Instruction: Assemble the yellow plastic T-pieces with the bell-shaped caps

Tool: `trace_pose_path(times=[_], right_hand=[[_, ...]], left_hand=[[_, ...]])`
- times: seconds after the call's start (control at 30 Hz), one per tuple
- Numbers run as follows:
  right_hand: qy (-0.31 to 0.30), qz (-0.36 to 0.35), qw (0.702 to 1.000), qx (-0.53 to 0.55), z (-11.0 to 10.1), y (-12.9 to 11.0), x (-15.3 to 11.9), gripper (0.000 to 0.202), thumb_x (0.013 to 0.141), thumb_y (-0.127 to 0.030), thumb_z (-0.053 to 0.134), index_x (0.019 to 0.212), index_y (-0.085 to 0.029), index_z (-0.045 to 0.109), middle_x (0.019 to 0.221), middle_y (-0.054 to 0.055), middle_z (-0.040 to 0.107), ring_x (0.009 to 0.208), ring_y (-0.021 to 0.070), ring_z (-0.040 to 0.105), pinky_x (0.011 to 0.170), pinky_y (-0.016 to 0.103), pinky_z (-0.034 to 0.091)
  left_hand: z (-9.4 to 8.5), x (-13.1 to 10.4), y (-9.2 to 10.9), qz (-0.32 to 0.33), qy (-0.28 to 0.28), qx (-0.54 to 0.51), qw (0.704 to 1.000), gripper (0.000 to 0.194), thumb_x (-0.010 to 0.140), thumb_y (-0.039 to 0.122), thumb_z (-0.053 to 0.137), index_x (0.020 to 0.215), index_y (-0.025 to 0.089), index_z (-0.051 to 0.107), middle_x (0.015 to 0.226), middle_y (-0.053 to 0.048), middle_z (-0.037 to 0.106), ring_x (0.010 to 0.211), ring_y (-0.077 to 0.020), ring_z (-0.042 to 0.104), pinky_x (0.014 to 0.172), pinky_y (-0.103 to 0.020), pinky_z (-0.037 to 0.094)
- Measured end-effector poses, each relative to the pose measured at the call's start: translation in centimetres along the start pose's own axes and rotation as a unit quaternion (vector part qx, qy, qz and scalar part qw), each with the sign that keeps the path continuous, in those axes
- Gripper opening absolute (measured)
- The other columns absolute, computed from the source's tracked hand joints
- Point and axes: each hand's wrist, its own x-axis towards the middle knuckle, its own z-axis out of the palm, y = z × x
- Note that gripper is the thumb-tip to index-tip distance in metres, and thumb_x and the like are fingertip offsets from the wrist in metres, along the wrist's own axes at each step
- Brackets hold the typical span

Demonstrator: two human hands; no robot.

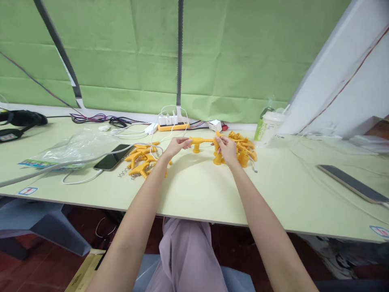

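Above the middle of the table, my left hand [178,147] pinches one end of a long yellow plastic piece [200,140]. My right hand [226,149] grips the other end, where an upright yellow part shows at its fingertips; whether the two are one piece I cannot tell. Beneath the long piece is a short yellow cylinder with a flared base [196,149]. Beside and behind my right hand lies a heap of yellow plastic parts [243,142]. Left of my left hand are several yellow handle-shaped parts [139,167] with thin curly metal bits among them.
A dark phone [112,157], a white cable and a clear plastic bag [73,148] lie at left. At the back is an orange power strip [173,127] with white plugs. To the right are a lidded cup [270,127] and another phone [354,183].
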Motion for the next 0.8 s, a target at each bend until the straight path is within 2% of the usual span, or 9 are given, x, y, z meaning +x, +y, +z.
trace_pose_path(times=[0.8], right_hand=[[0.002, -0.004, 1.000, -0.008, -0.01, -0.16, -0.12, 0.039, 0.076, -0.056, 0.052, 0.074, -0.018, 0.057, 0.071, 0.005, 0.069, 0.037, 0.0073, 0.042, 0.041, 0.022, 0.037]], left_hand=[[0.01, 0.05, -0.13, 0.004, -0.005, 0.003, 1.000, 0.049, 0.066, 0.054, 0.065, 0.088, 0.011, 0.068, 0.070, -0.007, 0.067, 0.064, -0.0126, 0.055, 0.067, -0.028, 0.044]])
